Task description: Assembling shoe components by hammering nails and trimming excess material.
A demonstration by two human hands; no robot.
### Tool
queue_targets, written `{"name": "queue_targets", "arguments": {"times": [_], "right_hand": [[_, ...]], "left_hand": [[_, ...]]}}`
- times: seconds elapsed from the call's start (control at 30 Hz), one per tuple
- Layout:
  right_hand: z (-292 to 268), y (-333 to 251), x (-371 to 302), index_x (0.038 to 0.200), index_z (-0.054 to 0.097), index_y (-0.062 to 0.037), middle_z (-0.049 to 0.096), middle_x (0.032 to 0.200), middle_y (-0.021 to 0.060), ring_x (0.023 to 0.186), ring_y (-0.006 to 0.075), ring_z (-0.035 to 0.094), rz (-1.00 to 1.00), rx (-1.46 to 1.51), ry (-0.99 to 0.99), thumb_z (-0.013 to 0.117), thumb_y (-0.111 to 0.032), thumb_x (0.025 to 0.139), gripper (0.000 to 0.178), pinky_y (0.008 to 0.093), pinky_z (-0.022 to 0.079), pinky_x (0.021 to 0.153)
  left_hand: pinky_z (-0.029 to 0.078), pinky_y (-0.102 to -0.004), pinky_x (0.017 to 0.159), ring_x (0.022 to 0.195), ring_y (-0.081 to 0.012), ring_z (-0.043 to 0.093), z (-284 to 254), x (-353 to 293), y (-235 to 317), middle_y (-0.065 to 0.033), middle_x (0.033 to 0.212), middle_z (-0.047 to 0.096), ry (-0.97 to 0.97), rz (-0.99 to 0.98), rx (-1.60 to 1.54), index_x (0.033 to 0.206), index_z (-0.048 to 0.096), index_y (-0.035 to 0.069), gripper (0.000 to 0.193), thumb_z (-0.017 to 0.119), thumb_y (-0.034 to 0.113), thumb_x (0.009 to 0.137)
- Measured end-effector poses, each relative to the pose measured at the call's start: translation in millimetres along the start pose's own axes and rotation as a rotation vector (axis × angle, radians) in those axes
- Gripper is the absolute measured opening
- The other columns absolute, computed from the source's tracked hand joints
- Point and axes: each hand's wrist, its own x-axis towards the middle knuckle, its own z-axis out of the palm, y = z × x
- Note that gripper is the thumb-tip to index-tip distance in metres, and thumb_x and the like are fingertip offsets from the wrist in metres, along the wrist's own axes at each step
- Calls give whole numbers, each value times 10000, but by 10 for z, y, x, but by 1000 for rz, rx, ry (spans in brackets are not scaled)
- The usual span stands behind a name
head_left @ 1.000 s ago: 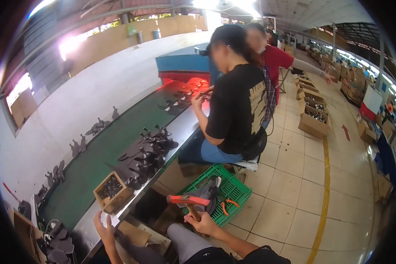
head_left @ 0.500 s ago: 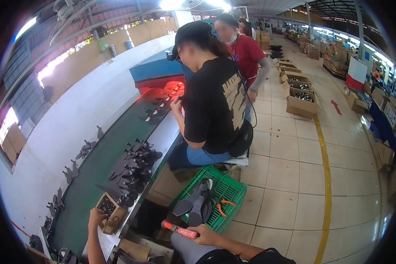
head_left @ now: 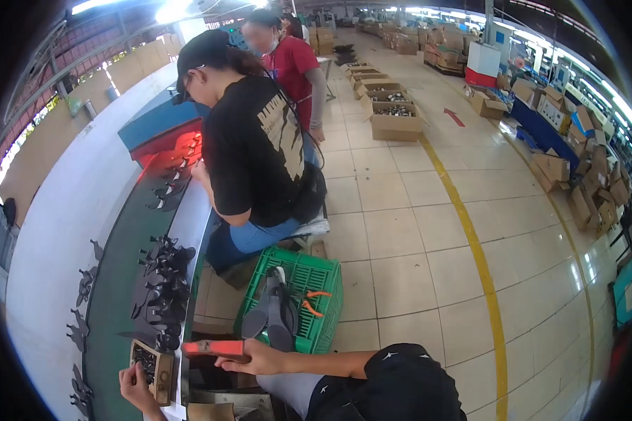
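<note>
Left hand point(head_left: 135, 384) is gripping a small box point(head_left: 154, 365) at the desk point(head_left: 189, 231) edge; right hand's point(head_left: 249, 359) fingers are apparently pinching a red tool point(head_left: 214, 348), which may slip into the crate point(head_left: 309, 295).

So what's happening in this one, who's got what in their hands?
The person wearing the camera sits at a long green conveyor belt. Their left hand grips a small wooden box at the belt's edge, and their right hand holds a red-handled tool level above the lap. Dark shoe parts lie along the belt. A green plastic crate with grey insoles and orange pliers stands on the floor. A co-worker in a black shirt works further up the line.
</note>
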Motion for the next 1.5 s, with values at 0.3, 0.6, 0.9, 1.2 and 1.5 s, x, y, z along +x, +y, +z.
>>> {"name": "queue_targets", "arguments": {"times": [0.3, 0.6, 0.9, 1.2, 1.5], "right_hand": [[529, -1063, 254, 1140, 634, -4, 642, 937, 19, 919, 81, 574, 167, 426, -154, 693, -294, 949, 352, 267, 460, 860], [568, -1447, 136, 1171, 654, 14, 696, 956, 79, 707, 73, 598, 292, 191, -156, 677, -120, 945, 264, 219, 476, 615], [1061, -1117, 25, 1075, 643, 12, 684, 866, 72, 527, 28, 497, 221, 278, -314, 794, -36, 817, 303, 186, 356, 435], [1110, -1148, -24, 1050, 668, 21, 672, 864, 37, 566, 37, 536, 435, 166, -418, 780, -91, 855, 252, 203, 390, 465], [1176, -636, 191, 998, 655, 18, 658, 748, 10, 524, 31, 518, 490, 0, -515, 745, -77, 882, 175, 200, 372, 451]], "left_hand": [[310, -580, 1107, 1133, -475, 604, -177, -1029, 1774, -355, 1289, 566, -347, 118, 132, 1279, 579, -113, 854, 338, 654, 993], [571, -306, 691, 798, -215, 678, -363, -871, 1882, -132, 1005, 651, 49, 1021, 268, 963, 724, -60, 233, 621, -23, 757], [539, -262, 655, 769, -189, 649, -840, -1462, 1812, -114, 925, 623, 159, 938, 579, 967, 741, -59, 212, 659, 30, 793], [524, -257, 640, 758, -172, 635, -853, -1676, 1610, -93, 896, 599, 235, 1004, 658, 891, 732, -51, 140, 650, 36, 819], [495, -391, 922, 1033, -281, 630, -809, -1913, 1185, -122, 1120, 656, 145, 137, 246, 1166, 629, 36, 383, 745, 172, 826]]}}
